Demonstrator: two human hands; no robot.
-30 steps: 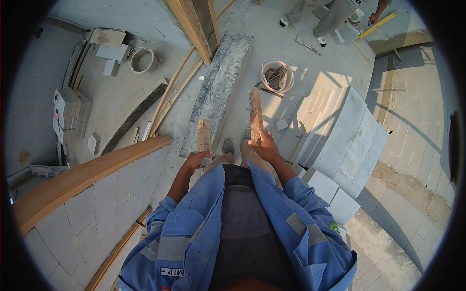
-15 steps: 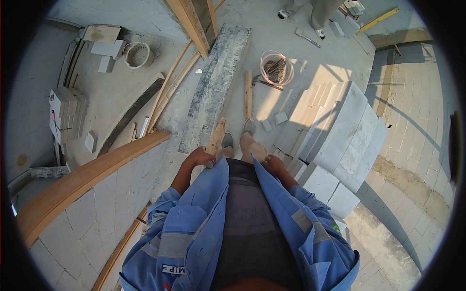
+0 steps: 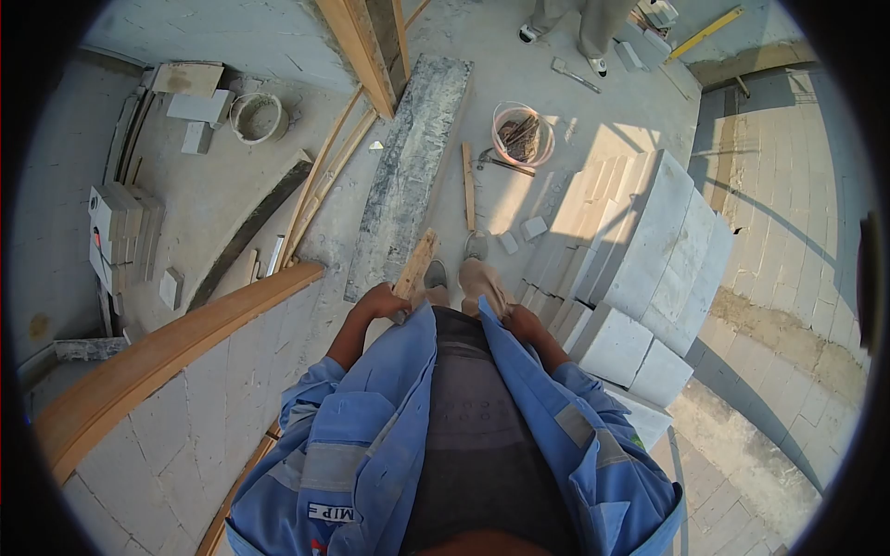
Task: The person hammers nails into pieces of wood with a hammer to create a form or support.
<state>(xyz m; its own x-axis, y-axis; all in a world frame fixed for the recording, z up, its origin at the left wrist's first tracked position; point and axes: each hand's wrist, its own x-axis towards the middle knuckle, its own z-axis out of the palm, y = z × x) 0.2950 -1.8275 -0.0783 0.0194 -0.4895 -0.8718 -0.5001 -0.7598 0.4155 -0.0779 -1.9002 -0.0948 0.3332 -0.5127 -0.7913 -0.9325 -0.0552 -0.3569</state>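
Observation:
My left hand is closed around the lower end of a short wooden board, which points forward and slightly right beside my leg. My right hand is down at my right hip, against the beige trousers and close to the edge of my blue jacket. Its fingers are mostly hidden by the cloth. On the floor ahead of my feet lies a narrow wood strip.
A long stained slab stretches ahead. Grey blocks are stacked on my right. Further off are a bucket of debris, a hammer and a person's legs. A curved wooden trim tops the wall on the left.
My view has shifted slightly, so the surroundings sit a little differently in it. Both hands stay almost where they were, the left still holding the wooden board.

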